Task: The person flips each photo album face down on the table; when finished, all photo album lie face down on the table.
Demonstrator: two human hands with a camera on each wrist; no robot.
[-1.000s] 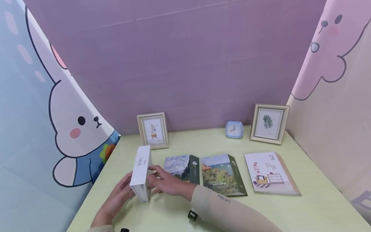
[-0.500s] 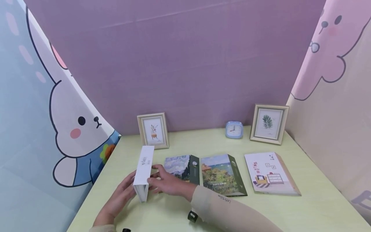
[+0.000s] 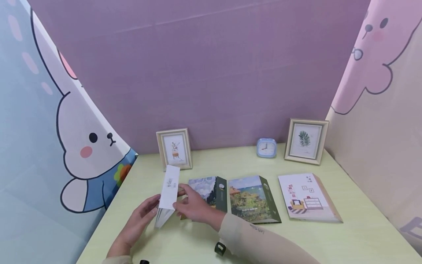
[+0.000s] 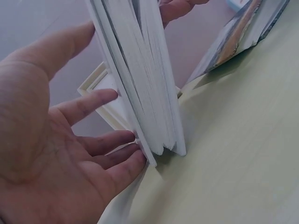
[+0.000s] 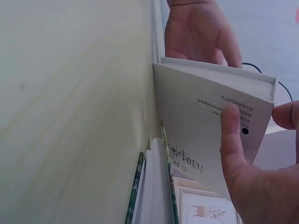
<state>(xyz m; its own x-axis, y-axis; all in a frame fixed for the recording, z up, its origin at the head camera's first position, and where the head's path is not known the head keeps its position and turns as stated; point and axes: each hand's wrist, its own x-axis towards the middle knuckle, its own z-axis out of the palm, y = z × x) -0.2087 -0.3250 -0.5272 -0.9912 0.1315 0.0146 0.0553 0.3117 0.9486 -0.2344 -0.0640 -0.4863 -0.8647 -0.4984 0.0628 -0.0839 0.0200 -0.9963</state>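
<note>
white book on edge, between hands

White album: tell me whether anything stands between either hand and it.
Nothing visible does. The white album stands on edge on the table. The left hand touches its one side with straight fingers, and the right hand holds the other side directly.

object: white album | look: plain white cover, small dark print on its face, thick white pages | state: pages fanned slightly apart at the lower edge | pose: upright on edge, top tilted to the right | place: near-left part of the desk, its lower edge resting on the desk
</note>
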